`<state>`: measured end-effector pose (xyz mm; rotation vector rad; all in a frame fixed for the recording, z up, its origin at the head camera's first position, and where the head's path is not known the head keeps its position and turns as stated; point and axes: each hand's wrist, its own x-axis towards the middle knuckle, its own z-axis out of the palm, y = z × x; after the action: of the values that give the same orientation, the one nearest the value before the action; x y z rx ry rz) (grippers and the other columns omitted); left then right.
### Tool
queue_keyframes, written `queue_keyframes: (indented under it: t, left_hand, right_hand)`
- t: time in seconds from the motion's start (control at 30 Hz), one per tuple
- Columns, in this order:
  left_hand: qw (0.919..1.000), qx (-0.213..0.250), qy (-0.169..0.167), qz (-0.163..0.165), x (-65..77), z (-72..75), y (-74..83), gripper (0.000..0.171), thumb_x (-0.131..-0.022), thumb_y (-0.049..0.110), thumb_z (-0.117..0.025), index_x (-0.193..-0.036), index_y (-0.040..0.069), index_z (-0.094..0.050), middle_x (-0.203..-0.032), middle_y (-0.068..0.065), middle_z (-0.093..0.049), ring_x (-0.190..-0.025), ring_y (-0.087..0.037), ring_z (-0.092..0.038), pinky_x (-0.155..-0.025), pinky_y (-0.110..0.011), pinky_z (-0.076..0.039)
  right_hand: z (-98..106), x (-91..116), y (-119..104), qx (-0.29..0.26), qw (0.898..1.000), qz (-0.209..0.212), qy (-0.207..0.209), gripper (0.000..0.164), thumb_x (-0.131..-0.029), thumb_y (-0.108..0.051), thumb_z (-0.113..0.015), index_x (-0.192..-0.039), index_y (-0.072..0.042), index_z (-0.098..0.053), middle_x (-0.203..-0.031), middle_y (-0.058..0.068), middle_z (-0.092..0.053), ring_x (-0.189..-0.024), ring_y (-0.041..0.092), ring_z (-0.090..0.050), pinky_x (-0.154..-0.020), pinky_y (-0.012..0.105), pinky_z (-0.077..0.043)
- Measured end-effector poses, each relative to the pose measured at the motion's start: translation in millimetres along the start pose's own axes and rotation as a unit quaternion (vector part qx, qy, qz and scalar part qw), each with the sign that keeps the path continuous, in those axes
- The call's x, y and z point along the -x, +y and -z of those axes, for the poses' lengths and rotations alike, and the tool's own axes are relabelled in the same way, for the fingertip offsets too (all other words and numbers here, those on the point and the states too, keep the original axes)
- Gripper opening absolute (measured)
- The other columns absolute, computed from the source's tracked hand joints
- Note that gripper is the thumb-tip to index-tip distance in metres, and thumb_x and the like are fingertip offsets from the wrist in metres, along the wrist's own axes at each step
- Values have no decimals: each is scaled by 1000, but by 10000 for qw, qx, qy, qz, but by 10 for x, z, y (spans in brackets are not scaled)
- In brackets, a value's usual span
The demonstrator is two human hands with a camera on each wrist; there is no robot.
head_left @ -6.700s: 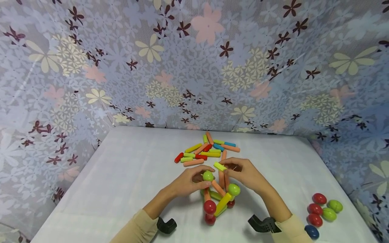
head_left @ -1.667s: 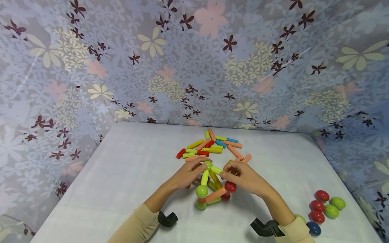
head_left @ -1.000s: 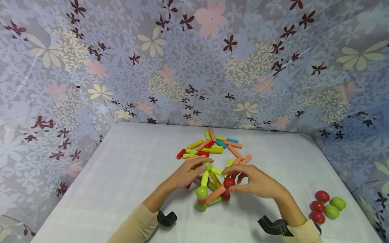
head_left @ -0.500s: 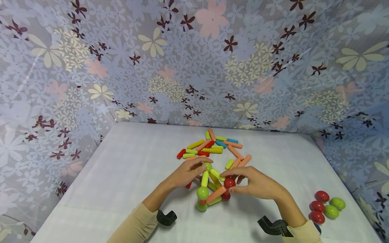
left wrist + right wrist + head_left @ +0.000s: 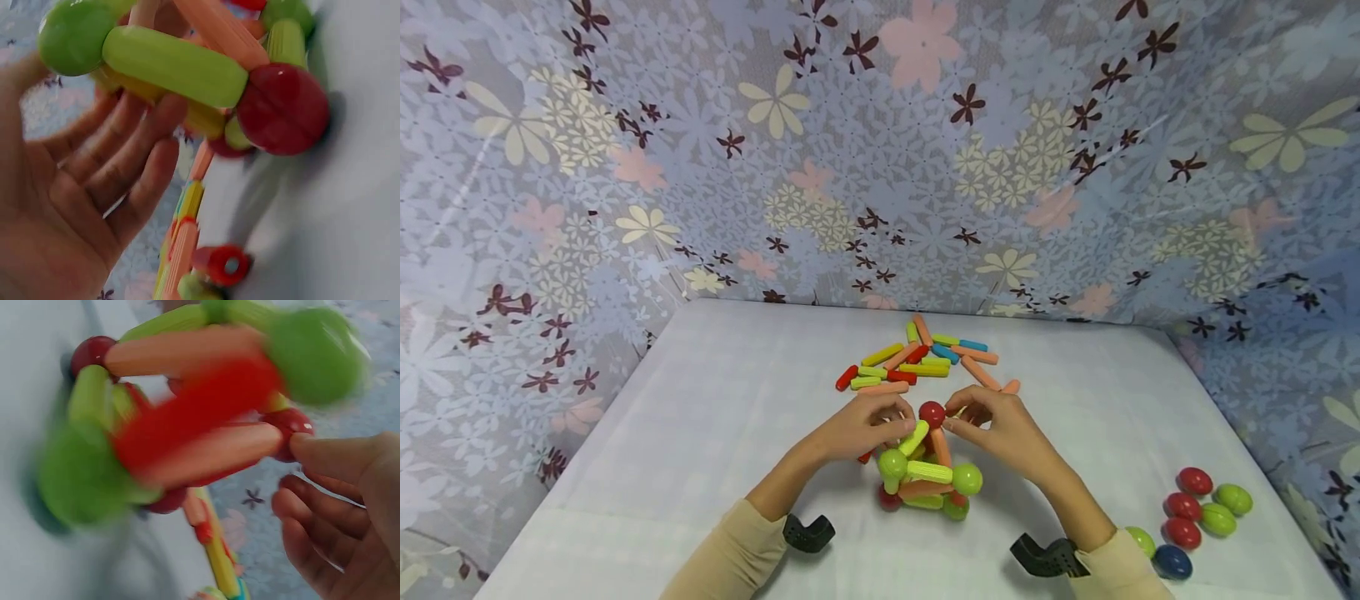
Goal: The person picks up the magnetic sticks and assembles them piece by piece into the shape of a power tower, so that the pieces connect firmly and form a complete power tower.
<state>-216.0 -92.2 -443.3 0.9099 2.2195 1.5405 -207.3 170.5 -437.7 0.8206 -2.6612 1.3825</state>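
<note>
A magnetic building-toy structure of rods and balls stands mid-table between both hands. A red ball point(image 5: 932, 414) tops it, with a lime rod point(image 5: 916, 437) and an orange rod point(image 5: 940, 447) running down from it. Lower in front sit a left green ball point(image 5: 892, 463), a right green ball point(image 5: 967, 478) and a lime rod between them. My left hand point(image 5: 867, 429) holds the upper left side, thumb at the lime rod. In the right wrist view, the thumb of my right hand point(image 5: 350, 487) meets the red ball point(image 5: 290, 428), the other fingers curled below it.
Loose rods in orange, red, yellow, lime and blue lie behind the structure, among them a yellow rod point(image 5: 882, 355) and a blue rod point(image 5: 945, 355). On the right are several loose balls, including a red ball point(image 5: 1183, 533) and a blue ball point(image 5: 1172, 562). A floral cloth point(image 5: 880, 167) hangs behind.
The structure has turned: the red ball formerly at its right now tops it, and the green top has come round to the front. My right hand has shifted up and inward.
</note>
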Motion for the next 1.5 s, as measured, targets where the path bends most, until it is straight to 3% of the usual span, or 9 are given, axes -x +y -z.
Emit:
queue_keyframes:
  t: [0.13, 0.27, 0.4, 0.63, 0.7, 0.97, 1.13, 1.3, 1.5]
  left_hand:
    - [9979, -114, 494, 394, -65, -113, -65, 29, -96, 40, -57, -99, 11, -56, -101, -6, -67, -67, -26, -64, -60, -36, -54]
    - [9946, -97, 892, 531, -96, -174, -88, 34, -94, 42, -59, -111, 13, -52, -105, -8, -64, -80, -23, -64, -63, -31, -54]
    - [9963, 60, 811, 266, -100, -195, -97, 40, -97, 37, -54, -134, 24, -48, -127, -2, -56, -103, -19, -59, -71, -32, -55]
    - [9976, 203, 582, 302, -70, -219, -104, 38, -99, 41, -51, -136, 31, -53, -129, 9, -53, -100, -14, -60, -76, -38, -55]
    - [9975, 286, 567, 296, -67, -214, -105, 37, -99, 41, -51, -134, 32, -54, -126, 8, -56, -99, -13, -61, -77, -41, -54]
    - [9975, 377, 548, 253, -73, -182, -101, 34, -99, 39, -52, -133, 35, -54, -123, 6, -58, -100, -14, -61, -77, -41, -54]
    - [9974, 342, 579, 266, -84, -176, -112, 34, -98, 41, -52, -132, 36, -55, -124, 8, -58, -100, -13, -61, -76, -40, -54]
    - [9976, 313, 556, 283, -70, -183, -127, 34, -98, 41, -53, -132, 36, -55, -120, 8, -60, -100, -13, -61, -76, -39, -55]
    - [9976, 352, 549, 220, -73, -196, -128, 35, -99, 40, -51, -133, 34, -54, -126, 6, -56, -100, -14, -61, -76, -41, -55]
  right_hand:
    - [-48, -35, 49, 125, 9997, -213, 24, 17, -84, -32, -75, -98, -23, -70, -157, -3, -20, -72, 13, -60, -62, 30, -52]
    - [-36, -136, 258, 744, 9957, -526, 160, 26, -87, -30, -72, -108, -15, -71, -143, 5, -45, -68, 15, -57, -59, 33, -48]
    - [-68, -228, 488, 2052, 9763, -676, 94, 31, -92, -30, -66, -118, -13, -69, -107, 7, -58, -71, 13, -53, -59, 36, -46]
    - [-151, -227, 558, 2900, 9546, -638, -225, 30, -85, -36, -73, -111, -20, -73, -156, 2, -26, -72, 7, -55, -50, 28, -43]
    - [-166, -237, 535, 2843, 9561, -698, -152, 34, -82, -31, -77, -112, -18, -71, -150, 5, -37, -69, 6, -55, -51, 28, -43]
    - [-165, -269, 473, 1573, 9839, -792, -304, 50, -72, 0, -75, -119, -12, -61, -108, 6, -62, -85, 18, -59, -73, 39, -51]
    - [-76, -251, 399, 108, 9923, -1208, -258, 43, -81, -5, -73, -120, -10, -57, -102, 9, -63, -88, 22, -61, -74, 41, -53]
    - [85, -161, 180, -1890, 9698, -1490, -390, 36, -89, -16, -69, -119, -4, -54, -109, 18, -61, -86, 36, -61, -73, 50, -52]
    - [180, -73, -31, -2381, 9550, -1235, -1263, 35, -90, -15, -69, -114, 0, -49, -101, 21, -60, -79, 28, -60, -70, 46, -53]
